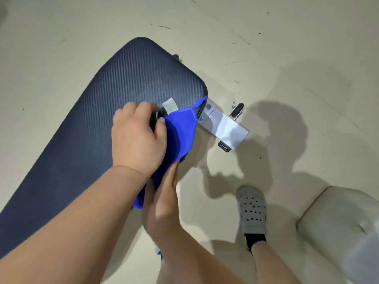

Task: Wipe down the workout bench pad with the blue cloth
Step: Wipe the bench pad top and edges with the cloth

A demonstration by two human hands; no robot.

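Note:
The dark navy ribbed bench pad runs from the lower left up to the middle of the view. The blue cloth lies folded over the pad's right edge, near its far corner. My left hand rests on top of the pad with its fingers curled on the cloth's upper part. Just below it, at the pad's side, my right hand presses with straight fingers against the cloth's lower end. A small grey tag shows on the pad beside the cloth.
A silver metal bench foot with a black-handled pin sticks out from under the pad on the right. My foot in a grey perforated clog stands on the beige floor. A white cushioned object sits at the lower right.

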